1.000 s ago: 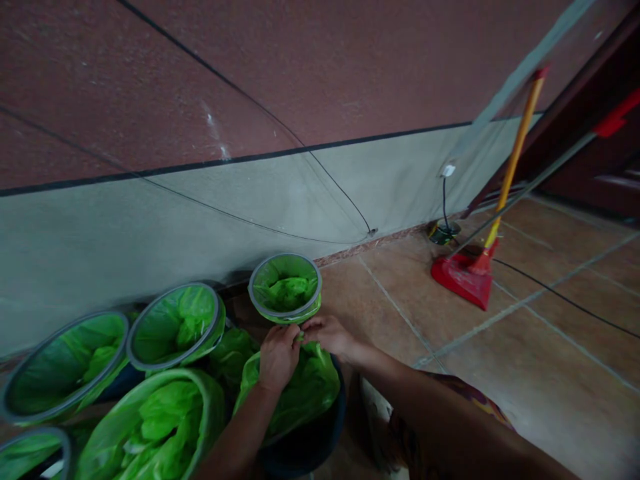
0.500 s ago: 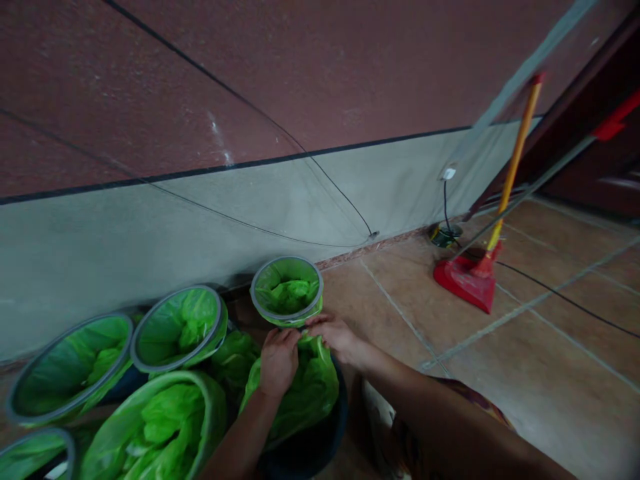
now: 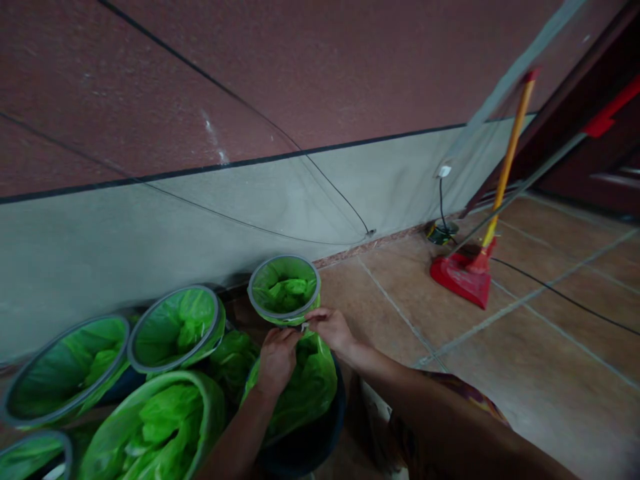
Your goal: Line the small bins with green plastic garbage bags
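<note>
Both hands meet at the far edge of a green plastic bag, which hangs in a dark bin. My left hand has its fingers closed on the bag's edge. My right hand pinches the same edge from the other side, close to the left fingertips; a small pale bit shows between them. Just beyond the fingers stands a grey-rimmed bin lined with green plastic. The fingertips are partly hidden, and the dark bin's far side is covered by the bag.
More green-lined bins stand at left: a light-rimmed bin, a round bin, a wider bin. A red dustpan and a yellow-handled broom stand at right near a black cable. A wall runs behind.
My right hand has shifted slightly up and turned at the bag's edge, and a pale bit now shows between the hands. The whole view has slid a little.
</note>
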Action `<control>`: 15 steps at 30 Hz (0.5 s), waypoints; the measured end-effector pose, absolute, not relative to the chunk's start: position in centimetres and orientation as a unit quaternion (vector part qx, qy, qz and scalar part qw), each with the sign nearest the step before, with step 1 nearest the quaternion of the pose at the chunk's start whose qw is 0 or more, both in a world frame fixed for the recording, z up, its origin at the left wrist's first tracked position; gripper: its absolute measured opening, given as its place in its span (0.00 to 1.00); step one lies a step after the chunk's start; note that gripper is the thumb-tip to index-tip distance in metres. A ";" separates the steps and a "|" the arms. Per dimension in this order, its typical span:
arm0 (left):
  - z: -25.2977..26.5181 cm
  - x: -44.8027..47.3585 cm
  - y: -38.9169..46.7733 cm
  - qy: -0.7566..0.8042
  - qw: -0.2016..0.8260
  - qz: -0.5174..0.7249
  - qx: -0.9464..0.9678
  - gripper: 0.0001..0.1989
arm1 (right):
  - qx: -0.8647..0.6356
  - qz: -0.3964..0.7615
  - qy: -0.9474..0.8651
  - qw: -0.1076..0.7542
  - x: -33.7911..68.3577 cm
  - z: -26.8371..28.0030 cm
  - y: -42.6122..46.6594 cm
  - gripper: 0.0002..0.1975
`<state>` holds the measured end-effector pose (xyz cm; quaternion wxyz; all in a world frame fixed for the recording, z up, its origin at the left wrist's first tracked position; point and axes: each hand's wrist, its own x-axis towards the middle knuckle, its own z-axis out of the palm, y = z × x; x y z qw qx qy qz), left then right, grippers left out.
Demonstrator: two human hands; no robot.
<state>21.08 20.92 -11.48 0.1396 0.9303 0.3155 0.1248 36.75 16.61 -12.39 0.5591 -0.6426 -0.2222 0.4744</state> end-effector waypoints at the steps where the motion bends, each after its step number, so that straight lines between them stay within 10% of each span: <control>1: -11.3 21.1 20.9 0.314 0.138 0.121 0.932 0.21 | -0.642 0.475 -0.223 0.560 36.8 -12.4 16.7 0.09; 15: -11.7 21.1 19.7 0.320 0.114 0.096 0.936 0.19 | -0.607 0.549 -0.176 0.546 36.2 -10.6 16.1 0.10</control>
